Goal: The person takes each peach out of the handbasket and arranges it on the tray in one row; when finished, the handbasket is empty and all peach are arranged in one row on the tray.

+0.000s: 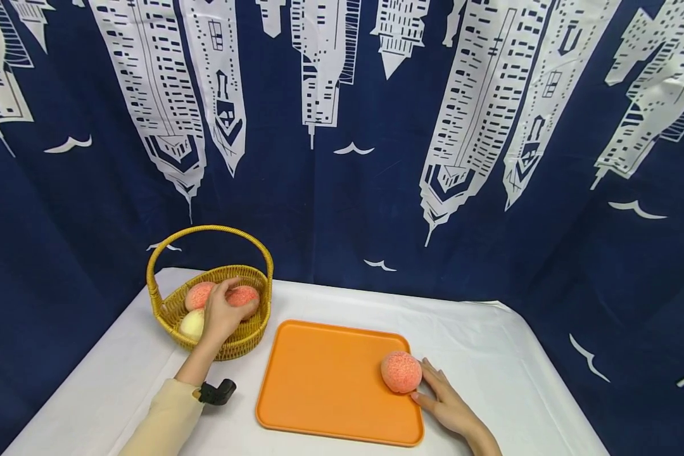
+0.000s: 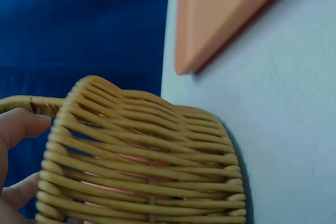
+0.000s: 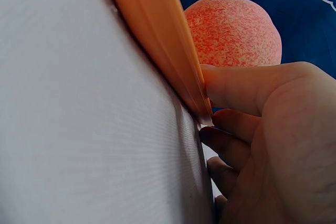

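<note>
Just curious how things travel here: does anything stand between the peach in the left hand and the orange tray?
Yes: the peach, in the left hand, is inside the basket, whose right wall and handle stand between. Past them, only white cloth shows before the tray.

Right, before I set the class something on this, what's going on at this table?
A person's left hand is inside the basket, its fingers round a peach. Another peach and a pale yellow fruit lie there too. The right hand is at the orange tray's right edge, thumb at the rim, beside a third peach sitting on the tray.
</note>
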Demonstrator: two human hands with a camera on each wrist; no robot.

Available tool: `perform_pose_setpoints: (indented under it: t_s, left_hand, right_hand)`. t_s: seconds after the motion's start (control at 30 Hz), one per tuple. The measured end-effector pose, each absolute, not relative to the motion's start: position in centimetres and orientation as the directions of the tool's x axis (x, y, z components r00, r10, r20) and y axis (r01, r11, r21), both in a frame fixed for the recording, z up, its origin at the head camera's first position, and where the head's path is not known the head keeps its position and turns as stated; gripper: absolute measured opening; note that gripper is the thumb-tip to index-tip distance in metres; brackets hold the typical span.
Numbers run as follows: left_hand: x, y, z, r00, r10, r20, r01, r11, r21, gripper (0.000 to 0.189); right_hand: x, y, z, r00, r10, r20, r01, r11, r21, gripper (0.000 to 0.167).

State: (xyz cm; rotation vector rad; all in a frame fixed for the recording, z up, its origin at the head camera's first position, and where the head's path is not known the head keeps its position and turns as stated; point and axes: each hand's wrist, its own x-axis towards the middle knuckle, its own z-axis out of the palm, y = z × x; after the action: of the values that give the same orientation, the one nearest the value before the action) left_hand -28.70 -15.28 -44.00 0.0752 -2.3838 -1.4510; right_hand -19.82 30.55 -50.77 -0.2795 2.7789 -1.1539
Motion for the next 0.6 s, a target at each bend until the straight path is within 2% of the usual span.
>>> perform_pose_setpoints:
  t_s: [0.27, 0.6]
  left_hand:
    - [-29.6, -15.3, -44.3, -0.950, -0.240, 0.199, 0.040, 0.537, 0.842, 0.068]
    - [-31.0, -15.2, -45.3, -0.958, -0.253, 0.136, -0.016, 0.521, 0.853, 0.070]
  right_hand:
    - [-19.9, 30.5, -50.6, -0.975, -0.219, -0.049, -0.120, 0.694, -0.709, 0.071]
    - [-19.8, 30.4, -50.8, -0.977, -0.205, -0.052, -0.108, 0.695, -0.711, 0.071]
